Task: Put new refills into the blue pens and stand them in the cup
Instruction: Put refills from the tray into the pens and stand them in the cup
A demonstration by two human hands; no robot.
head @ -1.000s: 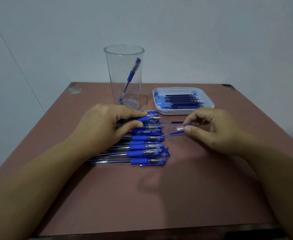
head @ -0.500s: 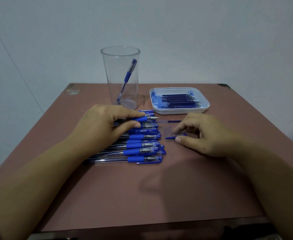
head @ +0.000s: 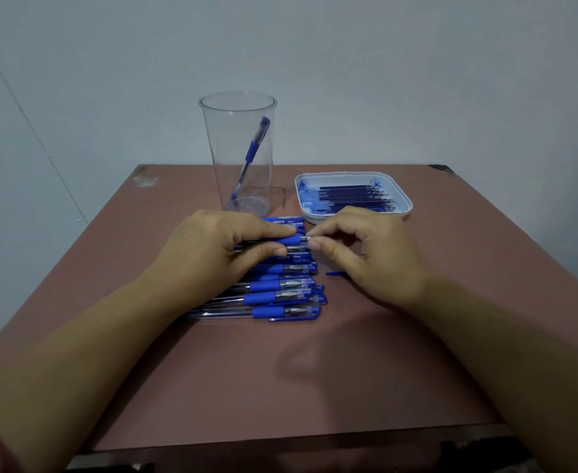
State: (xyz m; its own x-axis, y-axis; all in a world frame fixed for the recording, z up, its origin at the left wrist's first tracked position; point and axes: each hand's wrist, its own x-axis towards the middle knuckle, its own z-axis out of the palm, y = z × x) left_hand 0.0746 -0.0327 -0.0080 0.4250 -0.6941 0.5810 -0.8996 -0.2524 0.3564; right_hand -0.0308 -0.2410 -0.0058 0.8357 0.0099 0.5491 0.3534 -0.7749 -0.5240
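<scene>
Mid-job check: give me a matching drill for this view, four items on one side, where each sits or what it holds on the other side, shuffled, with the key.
1. clear cup
2. white tray
3. loose blue piece
4. left hand

A. lies on the table by the right hand
B. grips a pen near the far end of the row of pens
C. holds one leaning pen
D. holds dark refills

Pairs: 1-C, 2-D, 3-A, 4-B
</scene>
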